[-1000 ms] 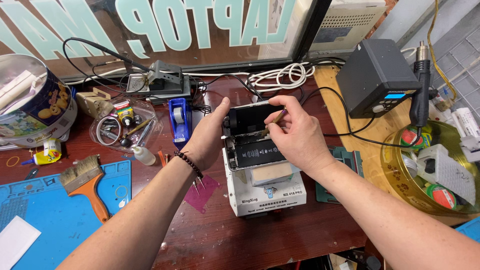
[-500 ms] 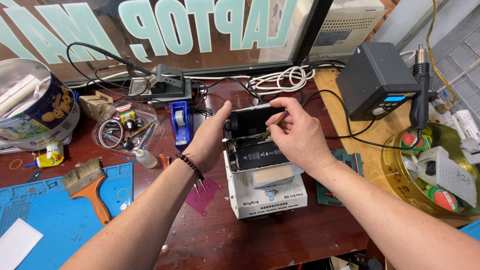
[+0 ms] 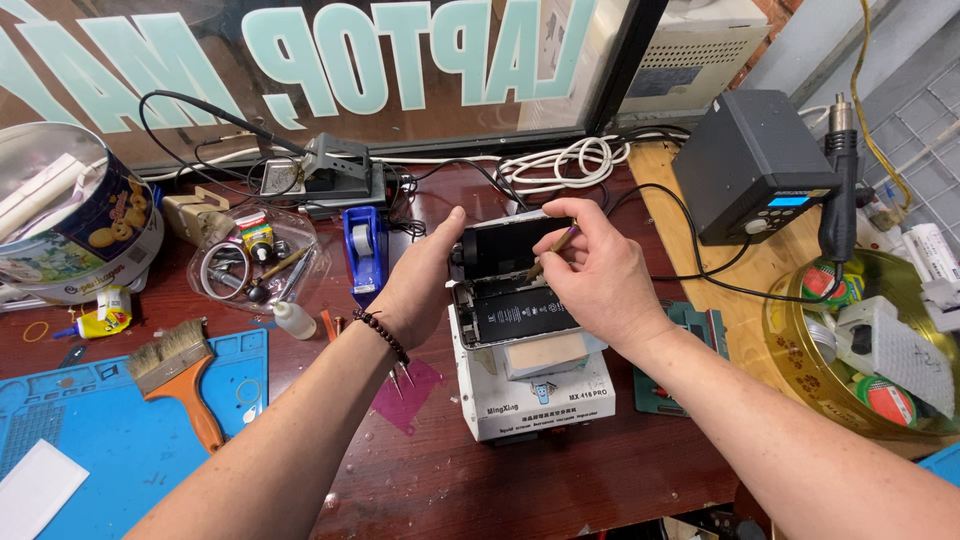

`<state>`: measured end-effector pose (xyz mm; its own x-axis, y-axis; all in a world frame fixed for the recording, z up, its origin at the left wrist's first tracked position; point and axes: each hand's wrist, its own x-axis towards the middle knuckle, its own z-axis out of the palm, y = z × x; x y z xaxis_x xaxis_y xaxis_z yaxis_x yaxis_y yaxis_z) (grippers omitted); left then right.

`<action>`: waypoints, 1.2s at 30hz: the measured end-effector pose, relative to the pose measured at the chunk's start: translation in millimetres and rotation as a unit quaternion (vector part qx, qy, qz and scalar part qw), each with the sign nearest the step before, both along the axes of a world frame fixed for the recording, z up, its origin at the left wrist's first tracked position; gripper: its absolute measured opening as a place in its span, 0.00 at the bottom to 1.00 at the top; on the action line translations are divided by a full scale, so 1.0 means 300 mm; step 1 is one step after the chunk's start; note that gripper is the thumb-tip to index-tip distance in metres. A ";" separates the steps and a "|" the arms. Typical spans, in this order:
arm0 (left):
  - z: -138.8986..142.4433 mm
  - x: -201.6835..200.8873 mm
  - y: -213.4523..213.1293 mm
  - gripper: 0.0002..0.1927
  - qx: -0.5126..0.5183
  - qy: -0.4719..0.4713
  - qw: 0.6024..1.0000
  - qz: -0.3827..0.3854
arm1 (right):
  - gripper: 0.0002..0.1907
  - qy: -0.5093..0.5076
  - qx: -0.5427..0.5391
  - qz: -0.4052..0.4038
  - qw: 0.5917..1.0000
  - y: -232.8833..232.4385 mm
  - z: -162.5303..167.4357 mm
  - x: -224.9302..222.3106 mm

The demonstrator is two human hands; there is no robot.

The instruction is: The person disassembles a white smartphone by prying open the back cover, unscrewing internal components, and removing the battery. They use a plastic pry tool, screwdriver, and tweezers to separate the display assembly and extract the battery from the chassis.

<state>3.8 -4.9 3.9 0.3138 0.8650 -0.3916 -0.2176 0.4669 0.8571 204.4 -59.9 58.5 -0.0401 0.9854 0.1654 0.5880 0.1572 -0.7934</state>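
Observation:
An opened phone lies on a white box-shaped machine at the middle of the bench. Its black screen is lifted up from the far end. My left hand holds the screen's left edge. My right hand grips a thin brown tool, its tip at the phone's upper part beside the raised screen. The phone's dark battery and inner parts show below the hands.
A blue tape dispenser and a clear tray of small tools stand to the left. A brush lies on a blue mat. A dark station with a hot-air handle and a gold bowl are on the right.
Both hands stay at the phone. The view has shifted slightly and the hands sit a little lower in it. The screen is still held up.

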 end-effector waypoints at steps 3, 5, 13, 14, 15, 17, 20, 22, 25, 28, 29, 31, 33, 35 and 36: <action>-0.001 0.001 0.003 0.31 0.001 -0.004 1.000 -0.004 | 0.21 0.002 0.001 -0.002 1.000 0.001 0.001 0.001; -0.003 -0.002 0.002 0.31 0.002 -0.008 1.000 -0.005 | 0.21 0.002 0.003 0.000 1.000 0.001 0.000 0.000; -0.004 -0.003 0.003 0.31 -0.002 -0.006 1.000 -0.005 | 0.19 -0.004 0.008 0.024 1.000 0.005 0.007 -0.001; -0.004 -0.003 0.003 0.31 -0.001 -0.008 1.000 -0.006 | 0.18 -0.022 0.017 0.033 0.999 0.004 0.009 0.001; -0.004 -0.003 0.003 0.31 0.001 -0.009 1.000 -0.007 | 0.18 -0.041 0.027 0.044 0.998 0.005 0.012 0.004; -0.004 -0.004 0.002 0.31 0.002 -0.008 1.000 -0.007 | 0.17 -0.059 0.033 0.062 0.996 0.008 0.015 0.010; -0.002 -0.002 0.002 0.32 0.001 -0.002 1.000 -0.006 | 0.15 -0.055 0.023 0.094 0.994 0.020 0.019 0.020; 0.000 0.000 0.002 0.32 0.001 0.001 1.000 -0.004 | 0.13 -0.046 0.019 0.124 0.991 0.034 0.024 0.031; 0.004 -0.001 0.001 0.32 0.004 0.002 1.000 -0.013 | 0.10 -0.044 -0.006 0.139 0.989 0.053 0.034 0.038; 0.008 0.001 -0.001 0.32 0.002 0.013 1.000 -0.014 | 0.07 -0.068 -0.016 0.142 0.987 0.065 0.055 0.034; 0.009 0.001 0.000 0.32 0.002 0.010 1.000 -0.014 | 0.07 -0.096 -0.010 0.131 0.987 0.067 0.064 0.030; 0.011 0.002 -0.001 0.32 0.001 0.005 1.000 -0.012 | 0.07 -0.150 -0.001 0.111 0.982 0.068 0.083 0.021; 0.012 0.000 -0.003 0.32 0.001 0.000 1.000 -0.010 | 0.11 -0.189 0.030 0.129 0.973 0.064 0.103 0.018; 0.011 0.001 -0.003 0.31 -0.003 0.004 1.000 -0.009 | 0.14 -0.247 0.047 0.130 0.959 0.068 0.117 0.008; 0.011 0.000 -0.004 0.31 -0.005 0.011 1.000 -0.009 | 0.15 -0.283 0.049 0.123 0.950 0.071 0.120 0.000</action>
<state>3.7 -6.2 7.0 0.3204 0.8549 -0.4080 -0.1904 0.4800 0.8564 204.3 -38.6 94.4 -0.3767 0.9159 0.1390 0.8522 0.4014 -0.3355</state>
